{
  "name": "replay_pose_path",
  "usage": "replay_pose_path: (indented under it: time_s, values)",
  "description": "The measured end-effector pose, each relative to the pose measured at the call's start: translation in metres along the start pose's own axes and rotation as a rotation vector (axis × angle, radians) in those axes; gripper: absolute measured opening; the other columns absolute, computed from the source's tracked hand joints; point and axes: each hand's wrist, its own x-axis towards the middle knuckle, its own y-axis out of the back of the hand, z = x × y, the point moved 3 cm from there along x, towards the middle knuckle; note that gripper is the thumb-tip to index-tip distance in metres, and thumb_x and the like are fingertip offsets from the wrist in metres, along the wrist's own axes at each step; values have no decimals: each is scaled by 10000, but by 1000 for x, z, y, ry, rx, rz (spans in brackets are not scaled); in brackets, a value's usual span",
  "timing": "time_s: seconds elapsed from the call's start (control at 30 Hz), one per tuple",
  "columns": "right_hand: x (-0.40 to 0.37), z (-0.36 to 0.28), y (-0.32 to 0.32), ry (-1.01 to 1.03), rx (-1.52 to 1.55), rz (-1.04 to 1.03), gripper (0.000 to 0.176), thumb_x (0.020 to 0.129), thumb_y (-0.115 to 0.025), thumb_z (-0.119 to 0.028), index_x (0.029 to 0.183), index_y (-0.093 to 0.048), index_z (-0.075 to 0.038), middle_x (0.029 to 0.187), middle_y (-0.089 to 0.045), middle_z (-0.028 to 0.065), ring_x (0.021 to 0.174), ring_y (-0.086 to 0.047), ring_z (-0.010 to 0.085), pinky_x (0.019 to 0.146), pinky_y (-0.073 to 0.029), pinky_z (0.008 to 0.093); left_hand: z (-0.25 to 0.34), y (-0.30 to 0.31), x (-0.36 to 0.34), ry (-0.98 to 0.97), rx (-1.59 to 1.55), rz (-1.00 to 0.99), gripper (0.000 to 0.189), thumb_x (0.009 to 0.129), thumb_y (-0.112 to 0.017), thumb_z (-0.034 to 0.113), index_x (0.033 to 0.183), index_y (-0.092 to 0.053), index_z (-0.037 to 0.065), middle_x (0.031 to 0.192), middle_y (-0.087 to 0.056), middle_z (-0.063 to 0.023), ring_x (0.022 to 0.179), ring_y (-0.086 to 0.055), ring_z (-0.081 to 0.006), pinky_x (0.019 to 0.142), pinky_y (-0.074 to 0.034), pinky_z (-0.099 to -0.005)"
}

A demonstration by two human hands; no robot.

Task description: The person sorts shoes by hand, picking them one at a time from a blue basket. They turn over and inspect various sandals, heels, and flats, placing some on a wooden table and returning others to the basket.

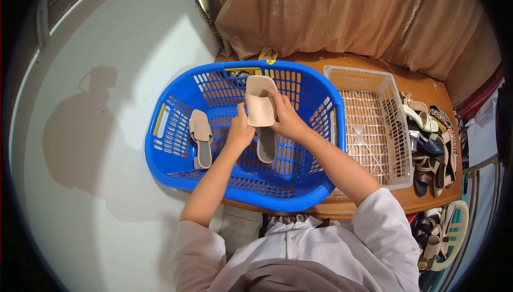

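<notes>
A beige slide sandal (261,111) with a wide strap is held over the blue plastic basket (334,172), its toe pointing away from me. My left hand (241,131) grips the strap's left side, thumb up along its edge. On the other side my right hand (287,117) holds it, fingers reaching into the toe opening above the strap. Below the strap the sandal's grey insole shows, rimmed in beige. A similar beige sandal (201,131) leans inside the basket's left part, nearest my left hand and apart from it.
The basket stands on a brown wooden table (315,206). To its right is a clear plastic crate (402,148), with several sandals (427,142) beyond it. More footwear lies on a pale chair (457,233) at lower right. A brown curtain (342,14) hangs behind; a white wall (123,148) is left.
</notes>
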Motion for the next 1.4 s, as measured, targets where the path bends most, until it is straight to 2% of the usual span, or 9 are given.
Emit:
replay_pose_path:
  time_s: [0.43,0.57,0.73,0.83,0.93,1.03,1.13,1.27,1.4]
  values:
    - [-2,-6,0,-169,43,-73,506,827,-466,-86,1288,-261,-55,1197,-371,263,1133,-362,407,1003,-299,413,0,-4,-2,-146,30,77,398,936,-325,334,1149,-251,6,880,-568,-339,880,-524,-502,744,-419,-529]
    - [2,5,2,-38,-13,87,447,843,-439,-101,1266,-299,-72,1145,-439,282,1047,-449,451,885,-401,444,2,-6,-2,-245,7,137,388,942,-308,337,1117,-289,-9,857,-566,-336,878,-517,-508,732,-404,-538]
    - [2,7,6,-130,154,189,419,858,-448,-120,1253,-326,-53,1122,-521,293,1093,-476,429,890,-401,430,-7,-10,-1,165,-120,-59,349,937,-326,279,1090,-311,-34,840,-560,-341,873,-514,-514,714,-390,-545]
    - [1,-2,12,-349,170,163,396,859,-452,-132,1230,-360,-30,1104,-545,281,1071,-496,436,900,-398,424,-17,-12,0,113,-123,-58,300,925,-329,220,1080,-311,-37,838,-559,-346,865,-512,-522,712,-402,-537]
    - [2,5,10,-306,155,113,419,882,-454,-203,1270,-381,-63,1134,-560,222,1118,-501,374,910,-411,372,-9,-5,1,169,-176,-28,305,910,-326,181,1112,-327,-49,892,-554,-354,908,-507,-516,758,-404,-526]
    - [5,18,7,-297,121,82,448,870,-469,-200,1293,-371,-87,1163,-548,212,1091,-526,358,886,-429,368,-15,-4,2,43,-90,44,347,917,-303,176,1170,-337,-59,1008,-531,-352,966,-512,-486,809,-407,-500]
    - [1,20,4,-306,167,115,407,839,-490,-176,1212,-434,-25,1039,-598,223,914,-613,348,800,-480,380,-23,-11,2,220,-347,22,324,949,-262,188,1151,-414,-14,1037,-540,-187,967,-557,-308,879,-414,-372]
    - [-9,19,-16,-701,466,-249,448,866,-552,-340,1152,-491,-1,985,-606,102,853,-618,167,748,-498,300,-36,-9,6,199,-532,22,336,965,-287,248,1182,-383,10,1084,-527,-148,913,-589,-270,808,-469,-359]
    - [-11,3,-15,-738,489,-410,469,849,-592,-372,1111,-518,10,930,-624,94,799,-621,162,712,-494,296,-13,-2,-2,461,-844,-77,386,950,-361,311,1209,-345,26,1065,-534,-136,865,-608,-230,754,-504,-340]
